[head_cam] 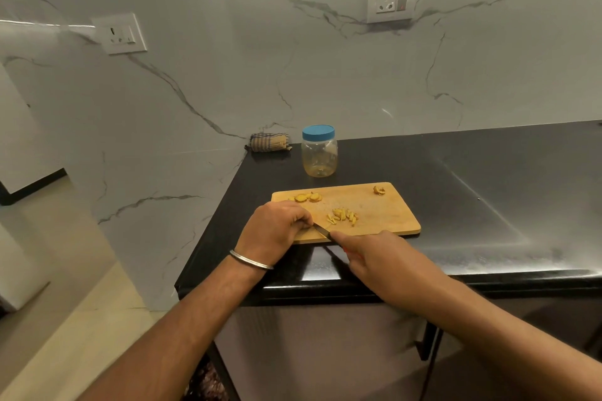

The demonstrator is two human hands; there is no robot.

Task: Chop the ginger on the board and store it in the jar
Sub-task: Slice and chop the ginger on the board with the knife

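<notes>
The right hand (pixel 374 254) grips a knife (pixel 322 232), fingers curled round the handle and forefinger stretched along the back of the blade, whose tip points up-left toward the left hand (pixel 277 228). That hand sits just left of the blade, knuckles up, fingers curled under at the near left corner of the board (pixel 391 218); what it pins there is hidden, so I cannot tell what it holds. A bangle (pixel 250 260) rings its wrist. Both forearms reach in from below. Just beyond the blade lies a heap of chopped ginger (pixel 342 216); farther left are ginger slices (pixel 308 197), and at the far right corner one ginger lump (pixel 379 189). Past the board stands the jar (pixel 319 153), blue lid on, with a folded cloth (pixel 268 142) to its left on the black counter (pixel 488 189)
</notes>
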